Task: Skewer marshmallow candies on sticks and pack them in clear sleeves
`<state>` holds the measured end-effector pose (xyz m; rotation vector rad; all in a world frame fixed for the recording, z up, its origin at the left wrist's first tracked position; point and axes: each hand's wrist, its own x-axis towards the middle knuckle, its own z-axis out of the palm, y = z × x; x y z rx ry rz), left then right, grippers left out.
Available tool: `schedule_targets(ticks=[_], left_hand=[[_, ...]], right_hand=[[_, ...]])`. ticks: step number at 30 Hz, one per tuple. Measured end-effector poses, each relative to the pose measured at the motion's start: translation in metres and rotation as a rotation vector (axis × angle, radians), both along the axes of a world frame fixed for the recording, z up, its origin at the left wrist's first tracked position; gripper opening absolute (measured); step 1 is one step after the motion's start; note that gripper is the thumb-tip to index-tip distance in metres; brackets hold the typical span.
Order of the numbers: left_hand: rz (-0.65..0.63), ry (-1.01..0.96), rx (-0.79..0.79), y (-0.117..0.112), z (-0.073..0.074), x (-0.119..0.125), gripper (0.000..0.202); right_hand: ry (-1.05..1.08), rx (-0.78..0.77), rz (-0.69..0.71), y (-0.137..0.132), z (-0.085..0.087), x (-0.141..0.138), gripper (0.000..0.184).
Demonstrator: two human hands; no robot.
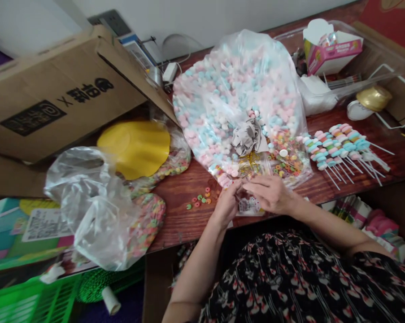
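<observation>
The left hand (227, 204) and right hand (269, 194) pinch something small, hidden by the fingers, over a printed packet (250, 205) at the edge of a wooden table (185, 220). A clear bag of pastel ring candies (222, 103) lies just beyond, with candy-ring skewers (343, 148) to the right.

A white wall (202, 18) rises behind the far edge of the reddish-brown wooden table (185, 215), with a dark wall socket (110, 22) above the cardboard box (61, 89) at the table's left end. A green plastic crate (30, 300) sits below the table's near left corner.
</observation>
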<state>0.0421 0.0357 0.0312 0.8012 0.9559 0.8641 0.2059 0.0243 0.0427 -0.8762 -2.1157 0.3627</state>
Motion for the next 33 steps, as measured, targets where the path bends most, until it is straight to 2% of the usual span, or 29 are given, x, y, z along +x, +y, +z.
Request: schedule_targets(ticks=[2, 4, 6, 7, 9, 11, 12, 16, 19, 21, 24, 28, 30, 33], left_hand=[[-0.236, -0.057, -0.136, -0.006, 0.008, -0.005, 0.032], [-0.517, -0.137, -0.231, -0.015, 0.015, -0.006, 0.037], [-0.744, -0.179, -0.262, -0.022, 0.02, -0.004, 0.04], [-0.812, -0.167, -0.259, -0.025, 0.021, -0.004, 0.04], [-0.875, -0.046, -0.234, -0.025, 0.02, -0.006, 0.04], [-0.883, 0.192, -0.138, -0.021, 0.015, -0.011, 0.039], [-0.874, 0.324, -0.035, -0.018, 0.012, -0.014, 0.038], [-0.747, 0.895, 0.531, -0.009, 0.007, -0.019, 0.024], [-0.685, 1.4, 0.704, -0.009, 0.005, -0.015, 0.022], [-0.663, 1.58, 0.791, -0.013, 0.002, -0.013, 0.025], [-0.581, 1.58, 1.026, -0.02, -0.007, -0.017, 0.026], [-0.496, 1.35, 1.364, -0.03, -0.018, -0.029, 0.023], [-0.473, 1.263, 1.407, -0.037, -0.022, -0.032, 0.021], [-0.468, 1.249, 1.268, -0.046, -0.023, -0.034, 0.02]], right_hand=[[-0.153, 0.104, 0.075, 0.011, 0.018, 0.015, 0.032], [-0.32, 0.128, 0.289, 0.023, 0.033, 0.022, 0.035], [-0.435, 0.141, 0.49, 0.031, 0.041, 0.022, 0.032], [-0.483, 0.158, 0.553, 0.034, 0.041, 0.02, 0.029], [-0.577, 0.187, 0.58, 0.034, 0.039, 0.015, 0.024], [-0.686, 0.134, 0.541, 0.031, 0.035, 0.01, 0.02], [-0.736, 0.066, 0.519, 0.029, 0.034, 0.008, 0.019], [-0.855, -0.272, 0.496, 0.028, 0.035, 0.001, 0.021], [-0.845, -0.477, 0.427, 0.033, 0.037, -0.001, 0.027], [-0.773, -0.586, 0.388, 0.037, 0.036, -0.001, 0.031], [-0.628, -0.704, 0.378, 0.042, 0.031, 0.0, 0.032], [-0.594, -0.924, 0.455, 0.048, 0.027, 0.002, 0.031], [-0.614, -1.03, 0.514, 0.049, 0.025, 0.0, 0.032], [-0.665, -1.023, 0.522, 0.05, 0.019, -0.009, 0.031]])
